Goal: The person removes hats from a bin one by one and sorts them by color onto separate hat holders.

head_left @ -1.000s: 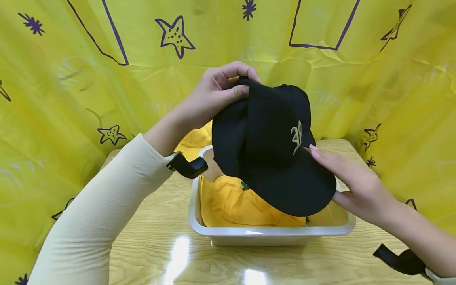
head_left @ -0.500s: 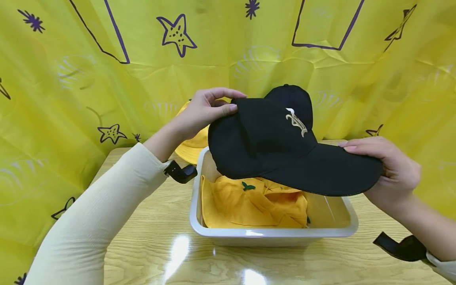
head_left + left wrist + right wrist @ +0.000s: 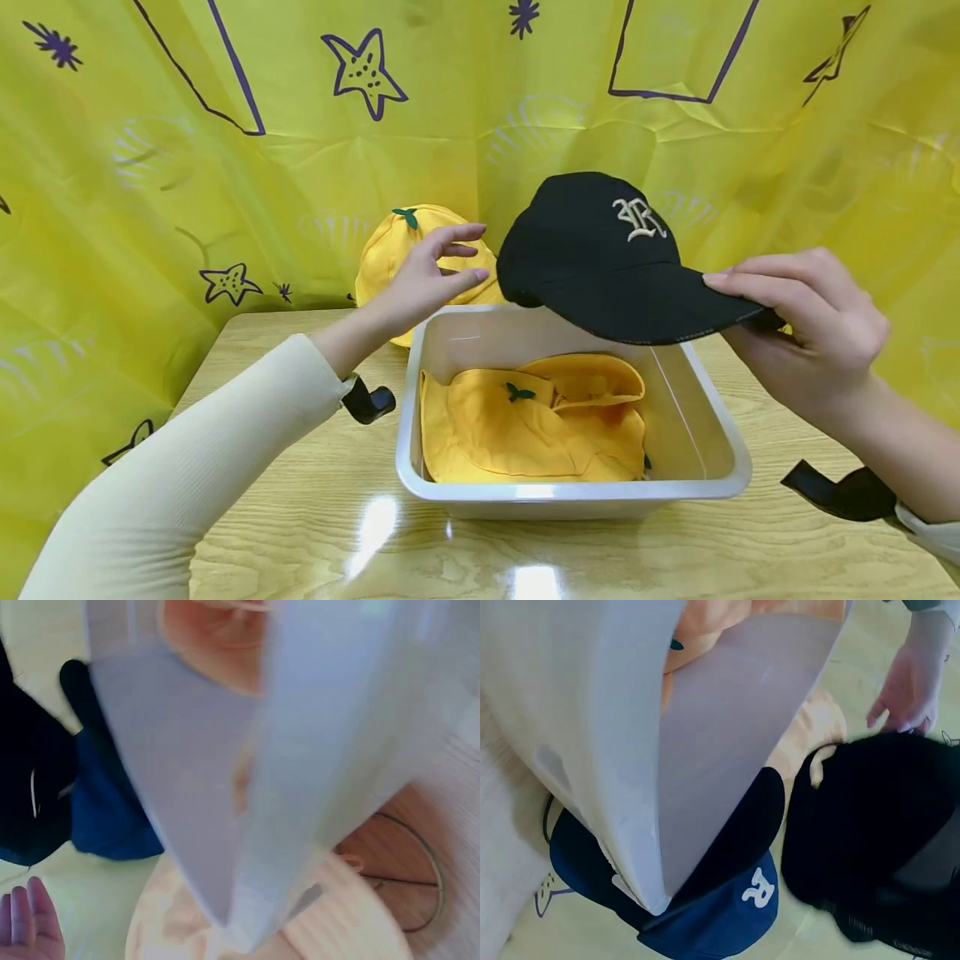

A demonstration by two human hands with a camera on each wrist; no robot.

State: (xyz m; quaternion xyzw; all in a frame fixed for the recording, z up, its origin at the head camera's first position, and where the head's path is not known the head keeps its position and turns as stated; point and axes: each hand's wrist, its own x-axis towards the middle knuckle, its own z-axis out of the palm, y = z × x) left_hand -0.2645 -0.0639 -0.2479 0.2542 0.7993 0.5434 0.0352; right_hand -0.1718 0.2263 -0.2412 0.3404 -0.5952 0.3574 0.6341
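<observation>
My right hand (image 3: 817, 321) pinches the brim of a black baseball cap (image 3: 592, 242), thumb below and fingers on top. The cap is held in the air over the far side of a white plastic basin (image 3: 573, 490), its light embroidered letter facing me. My left hand (image 3: 427, 283) is just left of the cap's crown, apart from it, fingers spread and holding nothing. Behind that hand sits a yellow hat (image 3: 390, 250) with a green leaf. Folded yellow hats (image 3: 517, 433) lie in the basin. A navy cap (image 3: 712, 922) with a white R shows in the right wrist view.
The basin stands on a wood-grain table (image 3: 315, 500). A yellow curtain (image 3: 300, 167) with purple drawings hangs close behind. In the head view, the held cap hides the navy cap.
My left hand has let go of the black cap and moved down and left. The right hand has shifted to the brim's front and turned the cap, whose crown has opened out.
</observation>
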